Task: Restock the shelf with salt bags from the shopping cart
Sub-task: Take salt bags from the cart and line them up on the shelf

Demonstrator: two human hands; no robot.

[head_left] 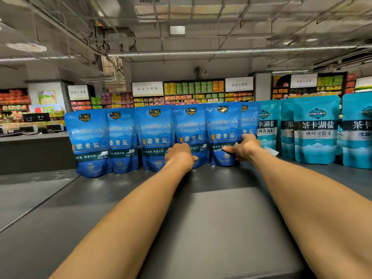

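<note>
Several blue salt bags (155, 135) stand upright in a row along the back of the dark grey shelf top (211, 218). My left hand (180, 155) rests against the lower front of the fourth blue bag (191, 127), its fingers curled at the bag's bottom edge. My right hand (242, 147) grips the right side of the fifth blue bag (222, 133), thumb across its front. Another blue bag (249, 119) stands partly hidden behind that one. The shopping cart is out of view.
Several teal salt bags (316, 129) stand in the same row to the right. A lower grey shelf surface (30, 190) lies at the left. Far store shelves (193, 91) packed with goods fill the background.
</note>
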